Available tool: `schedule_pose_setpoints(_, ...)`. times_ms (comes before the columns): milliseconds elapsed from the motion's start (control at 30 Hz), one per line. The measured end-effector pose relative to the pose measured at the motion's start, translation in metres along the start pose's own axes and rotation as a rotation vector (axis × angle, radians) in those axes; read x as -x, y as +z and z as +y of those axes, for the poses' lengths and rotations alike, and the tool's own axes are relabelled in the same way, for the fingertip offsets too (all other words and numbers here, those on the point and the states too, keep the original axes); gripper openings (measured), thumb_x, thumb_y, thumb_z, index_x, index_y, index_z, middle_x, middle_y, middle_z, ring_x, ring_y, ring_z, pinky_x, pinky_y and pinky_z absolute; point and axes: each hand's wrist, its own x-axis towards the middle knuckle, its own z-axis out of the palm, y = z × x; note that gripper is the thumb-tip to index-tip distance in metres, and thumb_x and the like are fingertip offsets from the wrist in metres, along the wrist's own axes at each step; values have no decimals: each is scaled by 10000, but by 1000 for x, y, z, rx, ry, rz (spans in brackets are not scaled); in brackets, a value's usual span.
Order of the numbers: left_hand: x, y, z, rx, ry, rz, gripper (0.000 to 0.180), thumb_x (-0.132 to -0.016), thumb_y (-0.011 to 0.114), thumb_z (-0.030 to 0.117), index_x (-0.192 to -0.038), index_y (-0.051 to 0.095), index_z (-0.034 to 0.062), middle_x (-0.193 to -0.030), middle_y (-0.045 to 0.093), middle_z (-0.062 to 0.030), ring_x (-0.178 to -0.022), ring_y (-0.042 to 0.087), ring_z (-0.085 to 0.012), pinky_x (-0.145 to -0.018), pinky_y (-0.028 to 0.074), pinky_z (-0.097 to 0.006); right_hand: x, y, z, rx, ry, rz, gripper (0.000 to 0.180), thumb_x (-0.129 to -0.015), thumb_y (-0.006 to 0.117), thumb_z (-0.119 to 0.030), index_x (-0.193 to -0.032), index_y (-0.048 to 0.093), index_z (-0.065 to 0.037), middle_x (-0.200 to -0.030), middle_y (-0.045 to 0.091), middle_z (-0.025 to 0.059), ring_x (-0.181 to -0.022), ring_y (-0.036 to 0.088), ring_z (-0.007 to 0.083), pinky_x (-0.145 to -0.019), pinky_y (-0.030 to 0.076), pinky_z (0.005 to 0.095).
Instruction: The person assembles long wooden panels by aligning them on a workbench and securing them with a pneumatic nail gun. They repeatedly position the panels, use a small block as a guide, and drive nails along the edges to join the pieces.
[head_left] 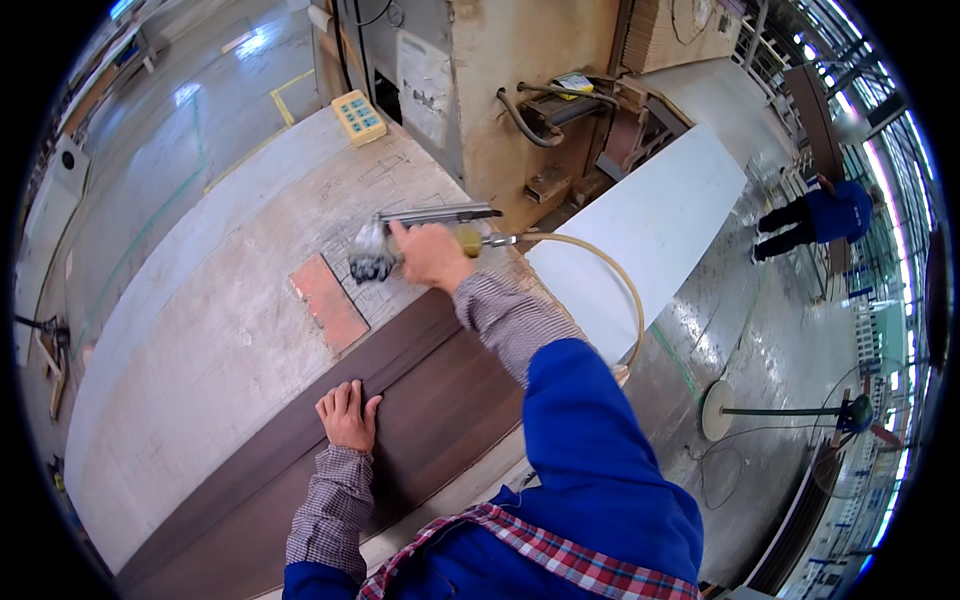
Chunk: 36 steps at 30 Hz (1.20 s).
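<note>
Nail gun in your right hand, lying crosswise over the worktop

Your right hand (432,257) is closed around the handle of a nail gun (440,213), above the far part of the worktop (220,330). The gun's blurred, silvery head faces left; its slim metal magazine gives the long axis, running left to right, with the end pointing right. A tan hose (622,278) leaves the handle on the right and curves nearer to you. Your left hand (348,418) rests palm down, partly open with fingers loosely bent, on a dark brown panel (440,390) without gripping it. The panel's long axis slants from near left to far right.

The worktop is pale and scuffed, with pencilled lines around a reddish rectangular plate (330,300); a yellow box (358,118) sits at its far edge. To the right lie a white board (650,235) and shiny floor (690,335), with a green-poled fan (780,412) standing there. Farther right, a person in blue (840,212) stands.
</note>
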Motion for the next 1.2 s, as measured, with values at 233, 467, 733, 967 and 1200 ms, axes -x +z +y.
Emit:
schedule_pose_setpoints(233,0,1,1,5,-6,28,402,-748,672,269,-1041,564,17,-1002,524,-81,-935,497,-257,-824,365,-386,71,-119,30,-226,346,-96,351,-640,632,-302,-886,641,-53,-777,626,194,-735,610,349,-672,493,404)
schedule_pose_setpoints(467,-2,-1,2,19,-4,22,386,-762,663,250,-1041,557,4,-1002,514,-91,-946,491,-264,-824,368,-386,141,-127,43,-364,558,-212,406,-626,662,-328,-775,627,48,-705,607,238,-672,606,369,-641,485,383)
schedule_pose_setpoints(733,-5,1,3,53,5,45,387,-757,666,246,-1029,557,-7,-994,519,-93,-929,499,-269,-808,381,-381,153,-113,46,-487,577,-196,403,-620,673,-287,-771,616,82,-689,602,245,-647,610,349,-635,482,375)
schedule_pose_setpoints(967,-5,0,5,84,7,57,383,-755,662,245,-1026,558,-5,-986,521,-92,-924,500,-267,-800,384,-377,145,-104,49,-433,638,-252,412,-622,677,-283,-773,617,96,-711,613,251,-662,620,344,-636,491,372)
schedule_pose_setpoints(1200,-2,-1,4,70,-3,50,374,-764,649,262,-1023,558,8,-973,518,-85,-915,497,-258,-800,380,-371,142,-102,50,-421,575,-275,409,-626,670,-269,-743,604,117,-711,610,260,-674,622,345,-641,495,372)
